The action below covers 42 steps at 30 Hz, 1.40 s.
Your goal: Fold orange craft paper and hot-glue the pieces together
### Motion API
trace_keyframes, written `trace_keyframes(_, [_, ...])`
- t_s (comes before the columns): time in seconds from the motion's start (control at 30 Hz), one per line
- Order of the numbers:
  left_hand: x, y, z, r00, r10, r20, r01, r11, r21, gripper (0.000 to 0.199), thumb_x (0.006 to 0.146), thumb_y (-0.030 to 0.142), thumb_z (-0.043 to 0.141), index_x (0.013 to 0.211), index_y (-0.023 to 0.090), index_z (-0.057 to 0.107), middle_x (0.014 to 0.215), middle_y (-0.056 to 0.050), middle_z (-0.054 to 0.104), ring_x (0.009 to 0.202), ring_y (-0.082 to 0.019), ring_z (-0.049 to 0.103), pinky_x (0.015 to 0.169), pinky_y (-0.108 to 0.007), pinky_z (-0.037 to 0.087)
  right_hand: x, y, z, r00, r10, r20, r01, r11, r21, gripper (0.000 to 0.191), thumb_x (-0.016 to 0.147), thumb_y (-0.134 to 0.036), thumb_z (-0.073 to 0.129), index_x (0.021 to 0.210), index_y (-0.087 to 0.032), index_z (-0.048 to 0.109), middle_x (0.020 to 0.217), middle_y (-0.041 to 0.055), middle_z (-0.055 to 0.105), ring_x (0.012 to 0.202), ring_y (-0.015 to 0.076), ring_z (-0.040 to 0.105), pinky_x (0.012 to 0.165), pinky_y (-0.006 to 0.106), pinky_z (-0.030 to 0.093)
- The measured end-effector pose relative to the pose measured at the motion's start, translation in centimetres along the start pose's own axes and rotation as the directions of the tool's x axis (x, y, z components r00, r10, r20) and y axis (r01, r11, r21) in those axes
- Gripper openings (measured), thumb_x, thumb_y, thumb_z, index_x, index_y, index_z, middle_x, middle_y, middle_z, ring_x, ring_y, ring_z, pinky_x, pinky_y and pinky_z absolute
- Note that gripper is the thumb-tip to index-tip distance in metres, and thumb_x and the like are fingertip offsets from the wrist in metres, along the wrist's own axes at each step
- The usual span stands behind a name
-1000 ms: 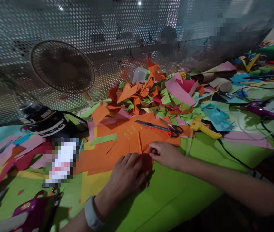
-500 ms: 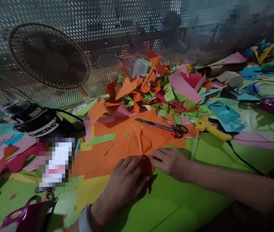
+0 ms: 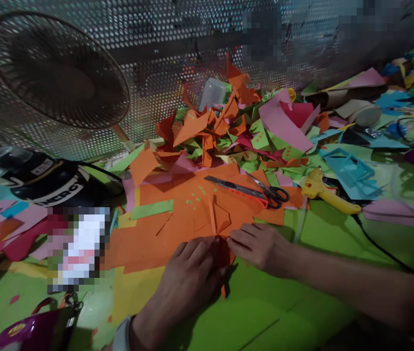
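My left hand [image 3: 196,270] and my right hand [image 3: 261,246] meet at a small piece of folded orange paper [image 3: 231,252] near the front of the work surface. The fingers of both hands are bent and closed on its edges, and much of the piece is hidden under them. A narrow orange strip end [image 3: 223,291] sticks out below. Just beyond the fingertips stands a thin folded orange paper shape [image 3: 212,214] on a flat orange sheet [image 3: 144,248]. A box cutter [image 3: 234,187] and scissors [image 3: 274,195] lie farther back on orange paper.
A yellow glue gun [image 3: 329,192] with a black cord lies to the right. Behind is a heap of paper scraps [image 3: 225,126] against a perforated metal panel [image 3: 178,53]. On the left are a fan [image 3: 61,73], a black bottle [image 3: 46,178] and a purple pouch [image 3: 28,329].
The view has shifted slightly, so the fan and bottle sit farther left. Both hands stay at the orange paper, and its strip end below shows a little more.
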<state>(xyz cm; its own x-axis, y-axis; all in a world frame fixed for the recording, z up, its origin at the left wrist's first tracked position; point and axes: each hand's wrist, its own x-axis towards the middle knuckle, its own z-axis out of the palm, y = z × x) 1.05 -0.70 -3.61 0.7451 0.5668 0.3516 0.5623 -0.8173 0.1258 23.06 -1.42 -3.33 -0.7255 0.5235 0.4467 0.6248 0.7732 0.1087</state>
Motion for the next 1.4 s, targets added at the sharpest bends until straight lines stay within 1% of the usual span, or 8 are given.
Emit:
trace_keyframes(0.13, [0.2, 0.2, -0.1, 1.000, 0.031, 0.000, -0.031, 0.998, 0.060, 0.022, 0.090, 0.032, 0.050, 0.098, 0.014, 0.062, 0.099, -0.010, 0.070, 0.084, -0.025, 0.065, 0.067, -0.039, 0.054, 0.1, 0.2, 0.4, 0.993, 0.118, -0.007, -0.117, 0.987, 0.110, 0.021, 0.092, -0.011, 0.047, 0.091, -0.013, 0.068, 0.085, 0.0071, 0.068, 0.076, 0.0179, 0.056, 0.063, 0.031, 0.043])
trace_keyframes(0.23, [0.3, 0.2, 0.0, 0.999, 0.025, 0.024, -0.026, 0.996, 0.081, 0.020, 0.088, 0.031, 0.052, 0.095, 0.015, 0.063, 0.098, -0.009, 0.070, 0.083, -0.025, 0.065, 0.066, -0.039, 0.053, 0.2, 0.4, 0.8, 0.967, 0.254, -0.001, -0.245, 0.934, 0.259, 0.017, 0.093, -0.019, 0.053, 0.091, -0.015, 0.069, 0.086, 0.0060, 0.068, 0.082, 0.0172, 0.056, 0.071, 0.031, 0.045])
trace_keyframes(0.33, [0.4, 0.3, -0.1, 1.000, 0.009, 0.027, -0.011, 0.997, 0.080, 0.021, 0.087, 0.032, 0.054, 0.096, 0.015, 0.063, 0.098, -0.009, 0.070, 0.083, -0.024, 0.065, 0.067, -0.038, 0.053, 0.2, 0.6, 0.8, 0.953, 0.300, 0.033, -0.291, 0.885, 0.362, 0.017, 0.093, -0.023, 0.055, 0.097, -0.017, 0.070, 0.091, 0.0061, 0.068, 0.086, 0.0167, 0.057, 0.075, 0.030, 0.046])
trace_keyframes(0.57, [0.7, 0.6, -0.4, 1.000, 0.022, 0.000, -0.022, 0.996, 0.088, 0.017, 0.089, 0.029, 0.050, 0.092, 0.018, 0.062, 0.097, -0.008, 0.070, 0.081, -0.023, 0.065, 0.064, -0.037, 0.050, 0.1, 0.6, 0.6, 0.987, 0.158, 0.032, -0.161, 0.951, 0.263, 0.020, 0.093, -0.017, 0.052, 0.100, -0.018, 0.070, 0.091, 0.0059, 0.069, 0.084, 0.0176, 0.055, 0.072, 0.032, 0.044])
trace_keyframes(0.73, [0.6, 0.2, -0.2, 0.999, 0.046, -0.012, -0.045, 0.995, 0.091, 0.019, 0.090, 0.029, 0.050, 0.097, 0.017, 0.062, 0.099, -0.008, 0.070, 0.083, -0.023, 0.064, 0.064, -0.037, 0.050, 0.3, 0.8, 0.3, 0.987, 0.151, 0.049, -0.159, 0.946, 0.283, 0.022, 0.095, -0.018, 0.048, 0.097, -0.019, 0.070, 0.093, 0.0052, 0.068, 0.084, 0.0171, 0.056, 0.071, 0.031, 0.044])
trace_keyframes(0.9, [0.3, 0.0, 0.0, 1.000, 0.015, 0.022, -0.016, 0.999, 0.046, 0.021, 0.091, 0.033, 0.051, 0.101, 0.018, 0.063, 0.103, -0.007, 0.069, 0.084, -0.022, 0.063, 0.067, -0.036, 0.050, 0.1, 1.0, 0.6, 0.990, 0.142, 0.000, -0.137, 0.954, 0.267, 0.021, 0.095, -0.017, 0.049, 0.094, -0.017, 0.070, 0.085, 0.0042, 0.067, 0.079, 0.0159, 0.054, 0.069, 0.029, 0.043])
trace_keyframes(1.17, [0.6, 0.2, -0.2, 0.999, 0.049, 0.010, -0.050, 0.996, 0.077, 0.019, 0.091, 0.033, 0.052, 0.092, 0.020, 0.065, 0.101, -0.007, 0.067, 0.085, -0.022, 0.062, 0.066, -0.036, 0.049, 0.0, 1.0, 0.1, 0.999, -0.031, 0.022, 0.027, 0.986, 0.163, 0.017, 0.092, -0.009, 0.050, 0.095, -0.011, 0.068, 0.080, 0.0049, 0.065, 0.077, 0.0170, 0.053, 0.068, 0.031, 0.041])
trace_keyframes(1.4, [0.7, 0.3, -0.4, 0.998, 0.050, 0.025, -0.052, 0.993, 0.104, 0.015, 0.089, 0.031, 0.053, 0.092, 0.020, 0.063, 0.101, -0.007, 0.067, 0.083, -0.021, 0.063, 0.065, -0.035, 0.049, 0.1, 1.1, 0.0, 0.998, -0.027, 0.057, 0.016, 0.983, 0.184, 0.017, 0.093, -0.013, 0.051, 0.093, -0.013, 0.067, 0.083, 0.0048, 0.066, 0.078, 0.0167, 0.052, 0.070, 0.031, 0.039])
